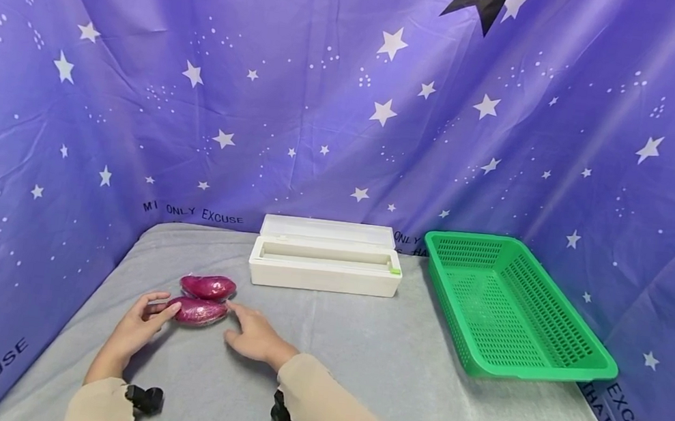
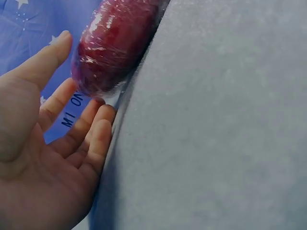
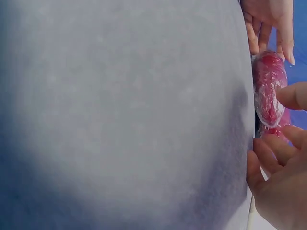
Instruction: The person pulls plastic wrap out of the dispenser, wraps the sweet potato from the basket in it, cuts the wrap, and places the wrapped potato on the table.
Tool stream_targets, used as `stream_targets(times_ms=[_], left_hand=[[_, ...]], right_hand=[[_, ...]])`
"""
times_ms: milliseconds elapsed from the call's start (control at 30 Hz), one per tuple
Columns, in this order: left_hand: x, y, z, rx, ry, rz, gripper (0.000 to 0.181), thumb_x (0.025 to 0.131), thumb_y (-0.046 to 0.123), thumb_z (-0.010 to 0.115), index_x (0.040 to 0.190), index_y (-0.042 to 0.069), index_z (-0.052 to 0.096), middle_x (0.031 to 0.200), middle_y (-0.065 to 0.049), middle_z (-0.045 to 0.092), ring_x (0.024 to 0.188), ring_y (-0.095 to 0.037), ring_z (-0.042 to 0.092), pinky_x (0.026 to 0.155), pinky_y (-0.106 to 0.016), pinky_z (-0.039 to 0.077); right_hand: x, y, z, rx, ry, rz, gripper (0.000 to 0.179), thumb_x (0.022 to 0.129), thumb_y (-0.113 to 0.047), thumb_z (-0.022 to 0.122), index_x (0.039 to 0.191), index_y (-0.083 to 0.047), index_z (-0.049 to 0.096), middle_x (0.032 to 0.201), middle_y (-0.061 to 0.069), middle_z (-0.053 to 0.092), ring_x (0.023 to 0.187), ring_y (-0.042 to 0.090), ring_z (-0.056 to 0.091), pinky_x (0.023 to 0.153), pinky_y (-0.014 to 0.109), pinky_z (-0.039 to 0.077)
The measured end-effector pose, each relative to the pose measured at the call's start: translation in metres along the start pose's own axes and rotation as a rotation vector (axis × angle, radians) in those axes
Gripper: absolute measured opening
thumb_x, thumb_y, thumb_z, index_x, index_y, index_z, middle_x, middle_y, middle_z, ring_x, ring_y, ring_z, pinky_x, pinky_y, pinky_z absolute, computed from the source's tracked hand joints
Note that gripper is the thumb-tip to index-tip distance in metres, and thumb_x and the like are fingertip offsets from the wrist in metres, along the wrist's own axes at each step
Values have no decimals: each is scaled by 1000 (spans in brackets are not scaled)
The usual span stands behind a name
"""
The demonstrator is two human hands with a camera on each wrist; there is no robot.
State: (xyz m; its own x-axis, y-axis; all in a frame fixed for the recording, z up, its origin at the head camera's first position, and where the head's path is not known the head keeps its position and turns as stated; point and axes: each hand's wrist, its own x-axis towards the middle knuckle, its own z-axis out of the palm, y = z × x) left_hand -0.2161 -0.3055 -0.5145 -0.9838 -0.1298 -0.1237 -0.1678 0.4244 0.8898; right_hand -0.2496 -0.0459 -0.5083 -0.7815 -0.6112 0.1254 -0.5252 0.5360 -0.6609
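Two purple-red, long, tapered vegetables in clear cling film lie one behind the other on the left of the table. My left hand (image 1: 138,327) is at the left end of the near wrapped vegetable (image 1: 200,313). The left wrist view shows its thumb (image 2: 55,52) apart from the film and its fingertips right at the wrapped end. On the other side, my right hand (image 1: 256,334) has its index fingertip by the right end, thumb spread away. The far wrapped vegetable (image 1: 208,287) lies just behind, partly hidden by the near one in the right wrist view.
A white cling film dispenser box (image 1: 325,279) stands at the back middle, its clear lid (image 1: 329,230) raised. To the right is a green slotted plastic basket (image 1: 468,361). Grey cloth (image 1: 359,357) covers the table, and a purple star-print curtain (image 1: 324,99) surrounds it.
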Motion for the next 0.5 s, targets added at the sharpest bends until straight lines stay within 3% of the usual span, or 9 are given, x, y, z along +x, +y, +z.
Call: stream_targets(times_ms=[100,300,500], left_hand=[[-1,2,-1,3,4,6,75,98,48,62,150,3,34,144,-27,44,115,-22,51,79,-19,48],[-2,5,-3,43,29,54,71,98,46,63,147,0,38,143,-29,46,124,-37,50,83,-24,47],[-2,9,-5,75,50,53,72,96,49,64,146,1,42,146,-28,44,129,-41,46,99,-48,42]], right_hand=[[-2,-1,-4,45,13,8,57,96,-14,58,149,0,43,148,15,49,137,23,45,113,29,31],[-5,-2,-13,82,31,10,54,98,-15,57,148,-1,45,145,13,52,131,22,51,110,30,36],[-8,3,-20,117,28,19,52,99,-14,57,148,-2,45,145,13,53,128,23,53,108,30,39]])
